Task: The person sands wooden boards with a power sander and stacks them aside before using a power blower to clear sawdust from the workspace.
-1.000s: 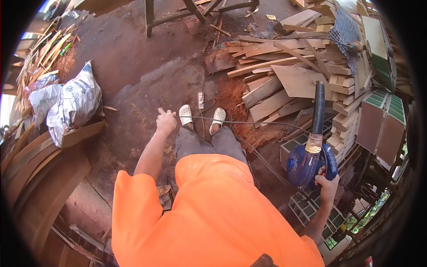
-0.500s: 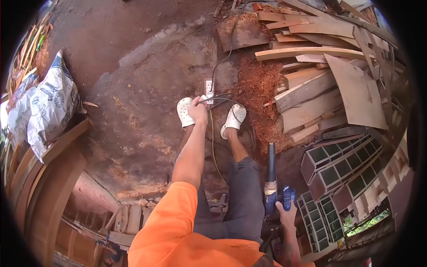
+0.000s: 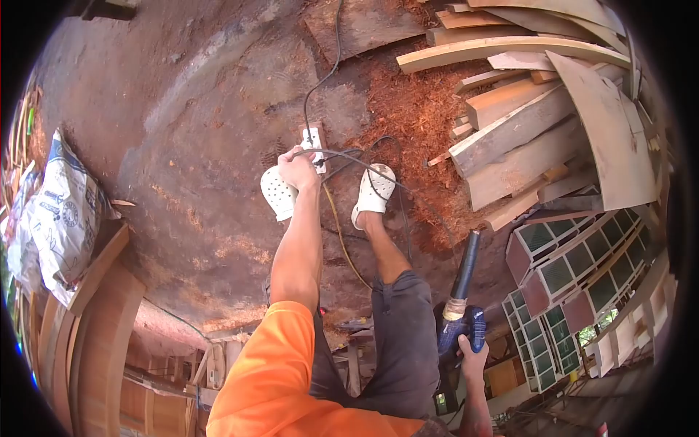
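Observation:
My left hand (image 3: 298,169) is stretched far forward between my shoes, its fingers closed on a dark power cord (image 3: 349,154). The end of the cord inside the fist is hidden. Right beside that hand, a white power strip (image 3: 313,146) lies on the floor with a black plug and cord at it. Down at my right side, my right hand (image 3: 473,357) grips the handle of a blue handheld blower (image 3: 466,328). Its long black nozzle points forward, with tan tape wrapped around the nozzle's base.
Reddish shavings (image 3: 415,109) and stacked boards (image 3: 524,146) lie at the right. Framed window panels (image 3: 561,277) stand nearer on that side. White sacks (image 3: 65,218) lean on wood at the left. A yellowish cord (image 3: 335,218) and loose dark cord run around my white clogs (image 3: 279,193).
My view has shifted, so the floor items sit further left. My left hand stays by the power strip with the cord. The blower's nozzle has tilted to the right in view.

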`<state>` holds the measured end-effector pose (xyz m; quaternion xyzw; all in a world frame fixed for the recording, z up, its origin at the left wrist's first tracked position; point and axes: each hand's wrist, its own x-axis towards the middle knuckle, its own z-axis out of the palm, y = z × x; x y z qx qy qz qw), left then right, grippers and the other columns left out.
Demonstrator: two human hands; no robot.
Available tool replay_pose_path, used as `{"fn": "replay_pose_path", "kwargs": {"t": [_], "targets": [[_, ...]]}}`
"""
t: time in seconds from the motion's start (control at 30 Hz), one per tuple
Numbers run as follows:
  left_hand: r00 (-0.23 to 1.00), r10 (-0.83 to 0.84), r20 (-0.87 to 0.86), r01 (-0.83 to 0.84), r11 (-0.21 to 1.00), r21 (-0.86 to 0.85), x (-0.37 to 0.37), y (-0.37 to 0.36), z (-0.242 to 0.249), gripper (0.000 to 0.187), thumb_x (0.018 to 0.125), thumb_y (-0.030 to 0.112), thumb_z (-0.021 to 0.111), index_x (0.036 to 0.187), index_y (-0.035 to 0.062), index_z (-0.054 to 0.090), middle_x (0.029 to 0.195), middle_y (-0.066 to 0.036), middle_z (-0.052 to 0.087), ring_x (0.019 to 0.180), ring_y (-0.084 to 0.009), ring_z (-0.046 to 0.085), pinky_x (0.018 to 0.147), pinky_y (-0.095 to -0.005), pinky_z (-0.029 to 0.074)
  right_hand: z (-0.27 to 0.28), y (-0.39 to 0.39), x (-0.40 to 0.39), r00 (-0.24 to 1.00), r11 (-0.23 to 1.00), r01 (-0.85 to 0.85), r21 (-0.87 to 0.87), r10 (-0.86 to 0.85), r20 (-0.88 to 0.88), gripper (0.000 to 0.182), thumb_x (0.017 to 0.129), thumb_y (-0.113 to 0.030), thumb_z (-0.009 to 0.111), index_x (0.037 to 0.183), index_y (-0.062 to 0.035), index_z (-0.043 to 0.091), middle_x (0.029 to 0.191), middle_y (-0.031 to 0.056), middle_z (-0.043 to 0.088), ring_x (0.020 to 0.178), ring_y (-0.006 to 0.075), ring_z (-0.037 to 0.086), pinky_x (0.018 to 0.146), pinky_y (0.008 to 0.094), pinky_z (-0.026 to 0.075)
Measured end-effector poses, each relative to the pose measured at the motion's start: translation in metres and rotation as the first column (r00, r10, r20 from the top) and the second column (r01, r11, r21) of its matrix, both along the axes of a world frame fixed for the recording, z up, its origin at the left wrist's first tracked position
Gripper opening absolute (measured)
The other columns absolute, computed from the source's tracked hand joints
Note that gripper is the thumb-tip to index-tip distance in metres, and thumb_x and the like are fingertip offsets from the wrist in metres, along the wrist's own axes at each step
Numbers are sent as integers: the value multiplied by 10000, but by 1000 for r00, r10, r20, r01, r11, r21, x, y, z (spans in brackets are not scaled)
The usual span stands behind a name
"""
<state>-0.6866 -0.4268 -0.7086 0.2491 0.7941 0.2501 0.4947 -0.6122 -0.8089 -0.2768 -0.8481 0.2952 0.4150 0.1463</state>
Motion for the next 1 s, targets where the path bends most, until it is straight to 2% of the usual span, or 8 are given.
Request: {"fn": "replay_pose_path", "kwargs": {"t": [0.3, 0.37, 0.43, 0.57, 0.63, 0.8, 0.87, 1.0], "targets": [[956, 294, -1, -294, 955, 51, 6, 6, 2, 125, 860, -23, 599, 859, -9, 475, 690, -135, 612, 499, -190, 599, 459, -272, 545, 2, 5, 10, 999, 1000, 2, 25, -3, 40, 221, 806, -169, 749, 767, -59, 561, 616, -9, 550, 531, 81, 518, 520, 239, 405], [968, 253, 1, -253, 967, 28, 16, 14, 42, 104, 866, -11, 584, 869, 2, 481, 721, -140, 614, 528, -190, 598, 466, -265, 535, 7, 9, 10, 999, 999, 32, -10, -32, 41, 221, 806, -173, 749, 775, -57, 564, 621, -7, 554, 532, 84, 522, 519, 241, 407], [992, 114, -49, -108, 988, 106, -10, 6, 11, 29, 881, -36, 546, 905, -20, 546, 823, -167, 637, 600, -219, 636, 529, -277, 566, 3, 6, 11, 999, 999, 31, -12, -31, 40, 222, 806, -177, 750, 784, -55, 566, 627, -4, 558, 533, 87, 527, 516, 243, 409], [980, 37, 194, 17, 964, -266, -23, 23, 2, 238, 904, 6, 522, 1110, -82, 599, 902, -180, 668, 653, -233, 654, 596, -293, 572, -3, 2, 13, 998, 999, 51, -15, -51, 22, 213, 808, -169, 745, 788, -53, 567, 630, -1, 552, 535, 90, 528, 520, 243, 408], [968, -227, 112, 243, 955, -168, -33, 19, -21, 229, 884, 7, 539, 1076, -83, 625, 810, -172, 677, 656, -211, 662, 573, -281, 556, -2, -4, 11, 996, 996, 74, 41, -76, 41, 206, 808, -159, 739, 786, -52, 564, 626, -1, 548, 529, 89, 523, 519, 243, 407], [974, -218, 64, 225, 964, -143, -18, 13, -24, 241, 843, -41, 581, 1071, -111, 615, 839, -173, 685, 684, -193, 680, 607, -273, 550, -3, 1, 14, 999, 998, 49, 31, -50, 22, 186, 805, -128, 723, 763, -54, 558, 625, -3, 542, 523, 90, 516, 514, 246, 403], [923, -384, 13, 381, 908, -172, -17, 17, -17, 265, 830, 3, 616, 1074, -101, 628, 846, -173, 695, 705, -210, 687, 650, -292, 554, -2, 3, 15, 998, 998, 61, 18, -61, 15, 185, 805, -125, 723, 760, -55, 557, 625, -3, 542, 524, 90, 518, 516, 246, 405], [438, -872, -220, 832, 485, -269, -14, 34, 3, 307, 767, 150, 687, 1039, 9, 703, 810, -145, 714, 753, -209, 695, 753, -334, 522, -5, 3, 15, 997, 997, 75, 28, -75, 22, 184, 804, -120, 724, 769, -56, 556, 620, -3, 540, 527, 88, 518, 517, 246, 409]]}}
